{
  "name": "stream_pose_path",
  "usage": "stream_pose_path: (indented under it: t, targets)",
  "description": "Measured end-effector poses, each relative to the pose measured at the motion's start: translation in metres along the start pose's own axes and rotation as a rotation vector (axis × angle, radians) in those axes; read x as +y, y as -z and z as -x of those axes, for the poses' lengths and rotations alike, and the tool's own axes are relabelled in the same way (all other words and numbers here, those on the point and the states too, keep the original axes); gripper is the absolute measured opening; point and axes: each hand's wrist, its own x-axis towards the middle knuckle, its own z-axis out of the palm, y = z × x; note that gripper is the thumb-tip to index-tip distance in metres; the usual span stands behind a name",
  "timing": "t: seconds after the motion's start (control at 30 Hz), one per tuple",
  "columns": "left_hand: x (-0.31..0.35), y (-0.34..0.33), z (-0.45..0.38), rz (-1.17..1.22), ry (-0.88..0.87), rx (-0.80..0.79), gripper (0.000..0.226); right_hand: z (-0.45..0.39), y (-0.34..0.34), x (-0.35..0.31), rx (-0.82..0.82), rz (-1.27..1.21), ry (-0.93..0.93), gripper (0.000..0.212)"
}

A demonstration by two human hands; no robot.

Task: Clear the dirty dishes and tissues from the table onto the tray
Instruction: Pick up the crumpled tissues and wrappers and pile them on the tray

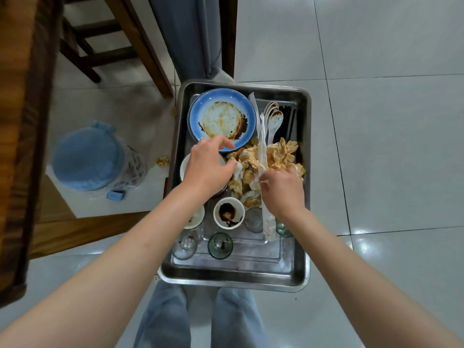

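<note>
4 glasses [220, 245], 3 spoons [273, 119], tray [233, 275].

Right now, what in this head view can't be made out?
- White bowl: mostly hidden beneath the left hand.
- Right hand: fingertips buried in the soiled tissues, grip unclear.
- Wooden table: cut off by the left edge, top not visible.
- Chopsticks: dark, count unclear.

Pale glossy floor tiles [376, 121] with dark grout lines reflect bright spots of light at right. A wooden desk edge [22, 121] runs down the left. Dark wooden chair legs [140, 46] stand behind, beside a blue-lidded bin [88, 159].
</note>
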Motion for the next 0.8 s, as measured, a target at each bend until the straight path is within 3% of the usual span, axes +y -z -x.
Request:
stream_pose_path:
  t: [0.4,0.6,0.7,0.8]
  targets:
    - [0.001,0.0,-0.014,0.002,-0.027,0.039,0.022,-0.029,0.029,0.005,0.323,-0.073,0.038,0.019]
    - [0.001,0.0,-0.014,-0.007,-0.018,0.029,0.022,-0.047,0.023,0.01,0.009,-0.009,-0.022,0.027]
    - [0.0,0.002,-0.013,-0.014,-0.011,0.031,0.022,-0.043,0.016,0.012,-0.11,0.03,0.035,0.032]
    - [0.0,0.003,-0.012,-0.018,-0.005,0.034,0.022,-0.04,0.013,0.01,-0.237,0.06,0.063,0.048]
